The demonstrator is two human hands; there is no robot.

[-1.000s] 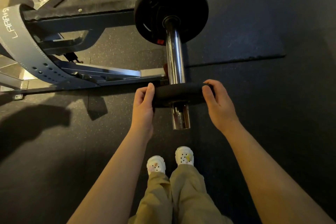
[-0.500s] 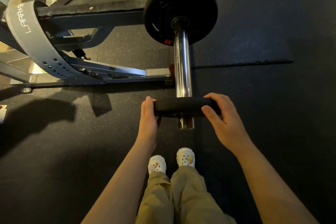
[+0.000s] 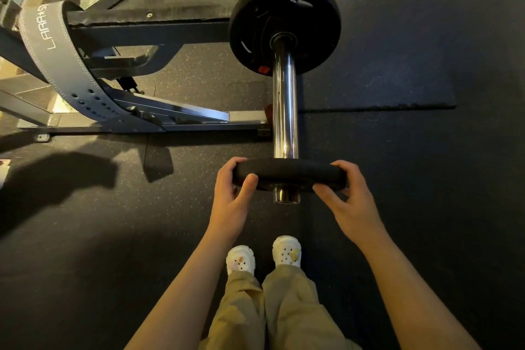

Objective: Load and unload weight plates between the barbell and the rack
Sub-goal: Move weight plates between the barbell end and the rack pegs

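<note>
A grey lifting belt [image 3: 61, 65] is hanging on the rack frame [image 3: 147, 34] at left. The left hand [image 3: 231, 196] is gripping the small plate [image 3: 288, 172] near the sleeve [image 3: 285, 99] end; the right hand [image 3: 350, 202] is gripping its opposite rim. A larger plate [image 3: 309, 23] is sitting farther up the sleeve, well apart.

Dim warm light, long shadows, wide-angle distortion.
</note>
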